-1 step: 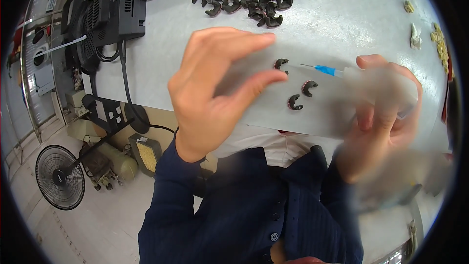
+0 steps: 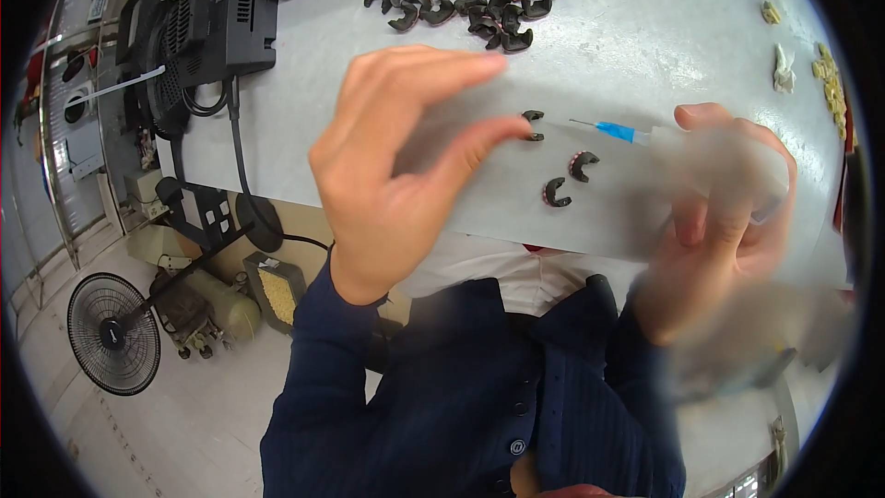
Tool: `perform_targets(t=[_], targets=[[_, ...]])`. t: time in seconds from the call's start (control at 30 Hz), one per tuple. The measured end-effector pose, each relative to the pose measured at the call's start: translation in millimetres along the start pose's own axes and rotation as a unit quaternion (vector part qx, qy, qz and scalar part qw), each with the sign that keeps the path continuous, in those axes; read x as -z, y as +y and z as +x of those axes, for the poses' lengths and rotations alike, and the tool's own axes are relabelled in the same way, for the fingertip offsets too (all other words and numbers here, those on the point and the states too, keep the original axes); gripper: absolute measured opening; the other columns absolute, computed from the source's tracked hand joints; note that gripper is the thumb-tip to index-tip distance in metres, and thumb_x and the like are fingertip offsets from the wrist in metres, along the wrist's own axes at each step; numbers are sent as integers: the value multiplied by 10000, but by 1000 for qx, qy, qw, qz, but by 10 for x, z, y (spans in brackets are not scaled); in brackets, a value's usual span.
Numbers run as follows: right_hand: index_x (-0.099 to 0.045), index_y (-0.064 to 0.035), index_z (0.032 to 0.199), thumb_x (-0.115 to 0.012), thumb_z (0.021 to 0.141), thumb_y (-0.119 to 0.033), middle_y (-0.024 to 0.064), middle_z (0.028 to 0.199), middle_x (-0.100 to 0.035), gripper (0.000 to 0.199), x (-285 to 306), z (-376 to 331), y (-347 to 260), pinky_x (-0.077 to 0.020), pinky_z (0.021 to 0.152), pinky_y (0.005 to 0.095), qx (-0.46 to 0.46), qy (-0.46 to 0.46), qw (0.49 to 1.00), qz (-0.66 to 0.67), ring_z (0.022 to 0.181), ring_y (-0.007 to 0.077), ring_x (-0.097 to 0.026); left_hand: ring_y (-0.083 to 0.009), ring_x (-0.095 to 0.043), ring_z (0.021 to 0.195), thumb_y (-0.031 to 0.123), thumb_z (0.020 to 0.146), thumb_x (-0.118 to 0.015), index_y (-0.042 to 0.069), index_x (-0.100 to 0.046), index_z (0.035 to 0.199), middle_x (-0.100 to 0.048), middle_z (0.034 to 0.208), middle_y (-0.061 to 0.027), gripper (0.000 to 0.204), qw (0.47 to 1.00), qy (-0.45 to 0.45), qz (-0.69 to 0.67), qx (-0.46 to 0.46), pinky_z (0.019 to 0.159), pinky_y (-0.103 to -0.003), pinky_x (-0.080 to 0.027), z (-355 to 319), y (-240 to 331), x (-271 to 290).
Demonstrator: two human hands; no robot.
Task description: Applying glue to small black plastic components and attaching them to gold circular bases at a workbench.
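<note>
Pointing left toward the left hand [image 2: 383, 166], the bare needle [image 2: 581, 122] of the blue-tipped syringe [image 2: 616, 132] lies near the thumb, so a prick looks like the chief risk, and a sudden jerk of either hand could cause it; a drip on the table [image 2: 645, 46] is another, should the right hand [image 2: 737, 198] squeeze too hard; the partly hidden dark curved piece [image 2: 536, 114], behind the left thumb tip in this view, could be knocked askew by a careless pinch, since the thumb covers part of it; the two loose pieces nearer the body, an upper one [image 2: 584, 166] and a lower one [image 2: 557, 192], each edged with pink beads, could slide if a wrist brushes them; as for the fingers, the left thumb and forefinger stand wide apart in a C shape, with nothing gripped between them, and whether the thumb touches the piece behind it cannot be told; the right fingers curl around the syringe body, grasping it, though a blur over that hand hides the exact grip; farther off, a pile of similar pieces [image 2: 489, 0] sits on the table, well apart from the needle.
</note>
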State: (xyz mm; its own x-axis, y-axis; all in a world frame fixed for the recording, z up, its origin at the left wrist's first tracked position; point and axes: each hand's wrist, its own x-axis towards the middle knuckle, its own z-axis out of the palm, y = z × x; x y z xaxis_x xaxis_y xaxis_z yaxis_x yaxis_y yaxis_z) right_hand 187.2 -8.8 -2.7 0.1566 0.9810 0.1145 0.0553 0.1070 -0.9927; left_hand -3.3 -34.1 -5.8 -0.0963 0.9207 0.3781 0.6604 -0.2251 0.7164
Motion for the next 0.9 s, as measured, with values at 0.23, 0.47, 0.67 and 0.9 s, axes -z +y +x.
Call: perform_targets(t=[0.23,0.47,0.67,0.9], targets=[[-541,11,1123,-606,937,-353,205,1054,-648,413,70,13,-10,-230,484,140,14,1,999,31,516,12,-334,-188,-597,851,6,695,-781,60,-737,895,-686,953,-42,212,976,23,190,-103,737,-281,-468,288,87,27],[-584,-7,1050,-618,919,-172,139,923,-692,213,55,20,27,-335,575,183,61,-8,989,136,637,55,-484,-210,-580,822,7,669,-786,77,-721,837,-660,900,-29,193,965,-1,217,-148,663,-303,-478,297,93,-60],[-578,-1,1041,-628,908,-177,126,921,-696,226,101,22,-1,-359,592,187,58,30,984,163,690,65,-529,-230,-600,844,-6,668,-777,62,-698,817,-659,904,-39,182,955,-48,197,-216,659,-315,-498,314,158,-189],[-547,-6,1039,-609,949,-181,162,953,-704,206,537,149,17,-259,446,159,73,110,988,85,473,11,-330,-211,-654,791,-32,696,-761,42,-696,848,-699,890,-60,181,959,-102,133,-228,678,-300,-532,499,161,-232]])
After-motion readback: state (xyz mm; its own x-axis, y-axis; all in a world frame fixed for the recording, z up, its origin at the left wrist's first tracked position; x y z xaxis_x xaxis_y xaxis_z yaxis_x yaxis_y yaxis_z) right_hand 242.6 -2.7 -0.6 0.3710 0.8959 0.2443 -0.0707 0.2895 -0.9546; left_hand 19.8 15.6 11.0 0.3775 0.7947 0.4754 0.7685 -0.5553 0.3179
